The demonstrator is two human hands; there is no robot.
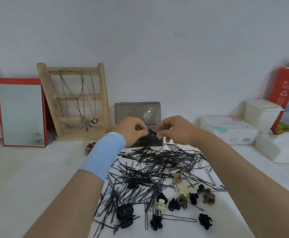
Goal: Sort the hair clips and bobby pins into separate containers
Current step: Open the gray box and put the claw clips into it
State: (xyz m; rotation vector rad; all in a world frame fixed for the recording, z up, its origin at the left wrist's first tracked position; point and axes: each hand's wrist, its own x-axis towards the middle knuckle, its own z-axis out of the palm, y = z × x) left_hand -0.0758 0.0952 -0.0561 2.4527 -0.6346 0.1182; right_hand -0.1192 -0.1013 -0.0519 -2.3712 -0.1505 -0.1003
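Note:
A heap of black bobby pins [150, 170] lies on a white sheet [226, 213], mixed with small claw hair clips [183, 201] in black, brown and cream. Behind the heap stands a clear box [150, 141] holding dark pieces, its lid [137, 111] raised upright. Both hands are over the box. My left hand [131, 129], with a blue band on the wrist, pinches a small black clip [152, 131]. My right hand [173, 129] has its fingers curled at the same clip; what it grips is hidden.
A red-framed mirror [22, 114] and a wooden necklace rack [76, 102] lean on the wall at left. A small clear container with red items [88, 147] sits by my left wrist. White boxes [229, 130] and a red carton [288, 98] stand at right.

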